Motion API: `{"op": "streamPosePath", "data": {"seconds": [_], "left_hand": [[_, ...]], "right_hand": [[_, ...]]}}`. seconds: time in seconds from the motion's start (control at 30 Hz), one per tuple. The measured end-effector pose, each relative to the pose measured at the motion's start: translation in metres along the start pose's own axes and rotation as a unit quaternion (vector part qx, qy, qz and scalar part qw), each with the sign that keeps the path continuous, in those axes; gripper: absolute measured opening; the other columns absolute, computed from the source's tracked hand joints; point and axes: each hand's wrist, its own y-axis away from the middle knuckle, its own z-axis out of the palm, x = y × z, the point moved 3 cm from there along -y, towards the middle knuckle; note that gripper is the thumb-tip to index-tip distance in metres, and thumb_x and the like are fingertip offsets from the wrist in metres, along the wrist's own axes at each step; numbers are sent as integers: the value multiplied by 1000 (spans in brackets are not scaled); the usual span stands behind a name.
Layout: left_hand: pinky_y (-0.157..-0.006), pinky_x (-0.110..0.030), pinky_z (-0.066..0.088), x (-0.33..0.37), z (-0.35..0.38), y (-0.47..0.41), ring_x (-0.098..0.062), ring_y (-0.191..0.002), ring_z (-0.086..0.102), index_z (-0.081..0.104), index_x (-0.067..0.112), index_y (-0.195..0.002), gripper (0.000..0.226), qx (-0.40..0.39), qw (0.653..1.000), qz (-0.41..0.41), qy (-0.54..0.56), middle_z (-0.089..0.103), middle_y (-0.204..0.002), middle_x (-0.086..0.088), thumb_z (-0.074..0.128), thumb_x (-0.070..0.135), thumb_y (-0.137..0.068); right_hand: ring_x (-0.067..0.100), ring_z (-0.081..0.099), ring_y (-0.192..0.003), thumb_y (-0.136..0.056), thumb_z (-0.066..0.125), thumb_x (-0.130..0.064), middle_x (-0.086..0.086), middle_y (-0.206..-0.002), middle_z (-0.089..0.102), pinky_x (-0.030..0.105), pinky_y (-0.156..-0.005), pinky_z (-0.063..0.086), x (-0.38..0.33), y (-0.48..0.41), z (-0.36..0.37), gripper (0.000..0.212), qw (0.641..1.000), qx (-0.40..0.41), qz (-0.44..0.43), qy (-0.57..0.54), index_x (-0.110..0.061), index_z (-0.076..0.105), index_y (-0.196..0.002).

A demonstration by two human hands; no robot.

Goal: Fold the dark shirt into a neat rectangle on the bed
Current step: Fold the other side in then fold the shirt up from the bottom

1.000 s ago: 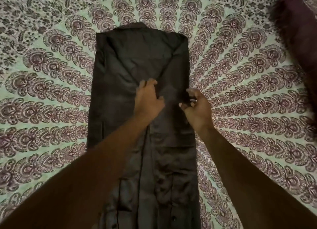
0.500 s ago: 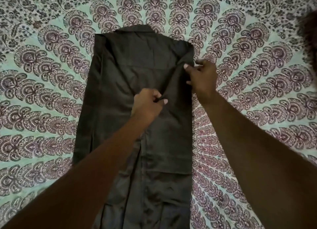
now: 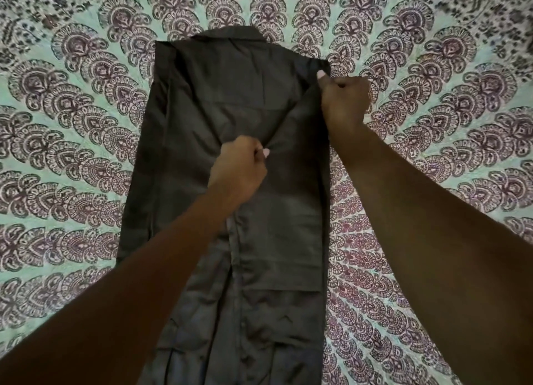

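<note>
The dark shirt (image 3: 202, 119) lies face down on the bed as a long narrow strip, collar at the far end, both sides folded in over the back. My left hand (image 3: 238, 169) is at the shirt's middle, fingers pinched on the inner edge of the folded-in right panel. My right hand (image 3: 343, 101) grips the shirt's right edge near the far right shoulder corner. The cloth is pulled taut between the two hands. My forearms hide part of the lower shirt.
The bed is covered by a green sheet (image 3: 432, 125) with a purple peacock-feather print, spreading out on all sides of the shirt.
My right hand has slid up the shirt's right edge from mid-length to the shoulder corner. My left hand has closed from flat into a pinch on the cloth. The view has shifted forward.
</note>
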Motion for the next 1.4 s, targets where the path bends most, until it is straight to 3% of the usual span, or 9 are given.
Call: {"op": "streamPosePath", "data": {"seconds": [0.17,0.33,0.43,0.57,0.67,0.87,1.0,1.2,1.4], "left_hand": [[-68,-25,44,-3,-5,-9,-22,-77,66,66,24,-74,21,-21,1000,-6,10,68,-79,-6,69,35,-91],[-75,-28,50,-6,-1,-14,-18,-83,65,64,23,-77,24,-21,999,-37,-10,67,-87,-3,78,41,-83],[-79,-27,46,-3,-5,-15,-22,-88,60,58,23,-77,28,-8,999,-48,-16,66,-97,-8,77,42,-83],[-82,-28,48,2,-12,-10,-21,-91,60,52,28,-74,31,-8,998,-56,-4,66,-97,-5,80,40,-78],[-87,-32,54,8,-21,-6,-24,-96,62,56,32,-88,27,-49,996,-74,8,63,-106,-3,76,34,-70],[-90,-45,56,7,-22,6,-30,-95,65,49,29,-103,51,-95,993,-44,-61,65,-100,-8,83,29,-65],[-92,-47,54,9,-19,17,-32,-103,62,49,24,-102,51,-59,995,-42,-67,61,-110,-9,88,35,-71],[-93,-53,51,12,-13,48,-36,-113,59,41,20,-128,58,-13,989,0,-148,60,-119,-11,73,41,-84],[-102,-52,43,-9,-12,73,-37,-124,39,39,18,-133,68,63,950,119,-280,34,-138,-16,78,36,-81]], "right_hand": [[21,68,-90,-89,76,-28,-9,-72,60,30,-87,55,-3,-1,5,25,1000,14,27,-4,-24,58,-72],[19,57,-87,-95,65,-30,0,-95,58,29,-78,46,-5,-5,3,17,998,-10,-4,59,-15,56,-99],[20,57,-86,-92,63,-22,-5,-84,53,26,-74,40,-5,-7,-3,14,997,-20,7,76,-12,57,-100],[18,60,-94,-89,72,-28,-3,-90,59,20,-75,37,-9,0,-9,29,994,-58,-20,86,-10,66,-109],[19,60,-94,-85,77,-26,-4,-97,57,21,-80,41,-8,31,-23,41,989,-87,-76,87,-8,60,-118],[30,67,-96,-81,81,-35,5,-99,68,34,-83,53,43,101,-45,62,959,-213,-73,174,-22,44,-129],[36,69,-94,-80,79,-27,13,-96,70,48,-85,58,59,114,-54,68,959,-194,-55,198,-31,36,-133],[42,62,-109,-83,75,-55,18,-113,66,50,-88,55,57,157,-70,76,947,-180,-37,263,-27,35,-140],[40,63,-103,-82,82,-33,15,-102,65,47,-83,55,89,197,-87,76,957,-159,8,244,-24,33,-140]]}}
